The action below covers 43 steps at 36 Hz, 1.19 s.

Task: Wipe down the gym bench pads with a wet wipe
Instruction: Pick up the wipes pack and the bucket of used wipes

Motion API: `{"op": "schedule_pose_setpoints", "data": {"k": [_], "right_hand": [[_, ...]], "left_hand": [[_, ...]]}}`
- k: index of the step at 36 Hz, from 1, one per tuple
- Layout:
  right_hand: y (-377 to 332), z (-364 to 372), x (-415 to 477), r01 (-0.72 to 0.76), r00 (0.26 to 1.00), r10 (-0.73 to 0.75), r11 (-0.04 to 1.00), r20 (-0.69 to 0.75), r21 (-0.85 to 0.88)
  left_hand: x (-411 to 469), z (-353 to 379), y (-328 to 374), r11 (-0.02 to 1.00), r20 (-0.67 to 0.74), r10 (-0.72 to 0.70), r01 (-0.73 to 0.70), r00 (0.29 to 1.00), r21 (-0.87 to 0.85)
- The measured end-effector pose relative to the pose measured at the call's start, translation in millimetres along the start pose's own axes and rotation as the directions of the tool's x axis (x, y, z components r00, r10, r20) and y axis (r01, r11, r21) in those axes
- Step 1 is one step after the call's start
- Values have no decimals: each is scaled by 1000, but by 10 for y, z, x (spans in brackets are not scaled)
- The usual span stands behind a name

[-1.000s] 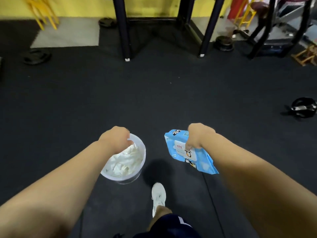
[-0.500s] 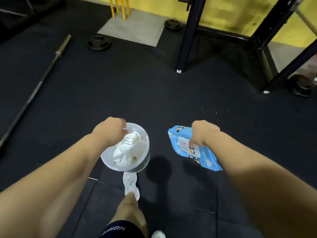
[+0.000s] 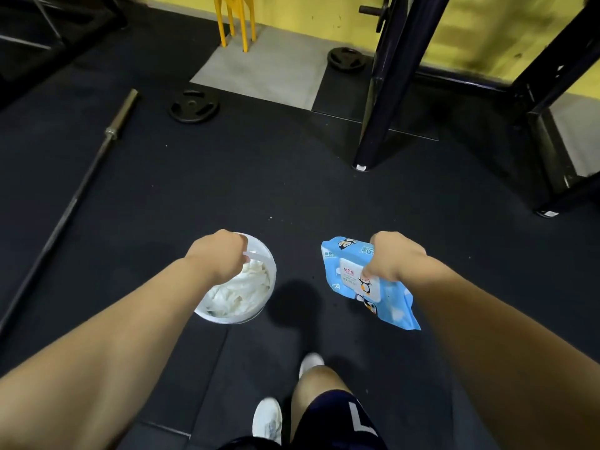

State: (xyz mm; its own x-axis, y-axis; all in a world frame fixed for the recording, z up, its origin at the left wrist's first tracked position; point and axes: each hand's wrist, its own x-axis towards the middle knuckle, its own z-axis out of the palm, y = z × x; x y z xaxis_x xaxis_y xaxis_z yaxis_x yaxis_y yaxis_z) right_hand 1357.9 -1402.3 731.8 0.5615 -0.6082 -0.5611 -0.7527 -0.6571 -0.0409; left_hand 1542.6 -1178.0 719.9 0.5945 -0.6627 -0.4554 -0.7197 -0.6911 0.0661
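Observation:
My left hand (image 3: 218,253) is closed on the thin handle of a small white bucket (image 3: 263,308) that hangs above the dark floor. Crumpled white used wipes (image 3: 240,292) fill the bucket. My right hand (image 3: 394,256) grips a light blue pack of wet wipes (image 3: 352,277) with penguin pictures and a white flap, held at the same height to the right. No bench pad is in view.
A barbell (image 3: 82,186) lies on the black rubber floor at the left. Two weight plates (image 3: 193,107) (image 3: 346,59) lie further ahead. Dark rack posts (image 3: 381,102) stand ahead on the right before a yellow wall. Yellow metal legs (image 3: 234,22) stand at the back. My legs and white shoes (image 3: 268,420) are below.
The view has swung left while I walk: the barbell and plates came into sight and the rack posts slid right. Both hands kept their hold on the bucket and the pack.

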Motion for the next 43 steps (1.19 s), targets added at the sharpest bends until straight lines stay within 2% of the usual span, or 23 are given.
{"op": "schedule_pose_setpoints", "data": {"k": [6,13,19,25,35,43], "right_hand": [[-79,-583,1105,-7,999,7,1000,33,6],[-203,-1401,2420,4,996,2,998,88,-69],[-451,-2186,3442,17,999,-10,985,38,-173],[-827,-2729,4455,25,1000,-26,990,-5,-140],[-1740,-3654,6040,-16,1000,16,1000,12,0],[-2140,-4379,7098,-33,999,33,995,4,90]], "left_hand": [[1181,-491,-145,998,-12,-33,33,999,-49],[2527,-1116,-201,989,18,-91,92,996,-117],[3519,-1736,-374,974,-26,-138,131,990,-187],[4457,-2282,-714,960,-47,-168,153,985,-236],[6211,-3221,-1381,995,6,-79,80,997,-57],[7526,-3951,-1793,999,16,-33,32,999,35]]}}
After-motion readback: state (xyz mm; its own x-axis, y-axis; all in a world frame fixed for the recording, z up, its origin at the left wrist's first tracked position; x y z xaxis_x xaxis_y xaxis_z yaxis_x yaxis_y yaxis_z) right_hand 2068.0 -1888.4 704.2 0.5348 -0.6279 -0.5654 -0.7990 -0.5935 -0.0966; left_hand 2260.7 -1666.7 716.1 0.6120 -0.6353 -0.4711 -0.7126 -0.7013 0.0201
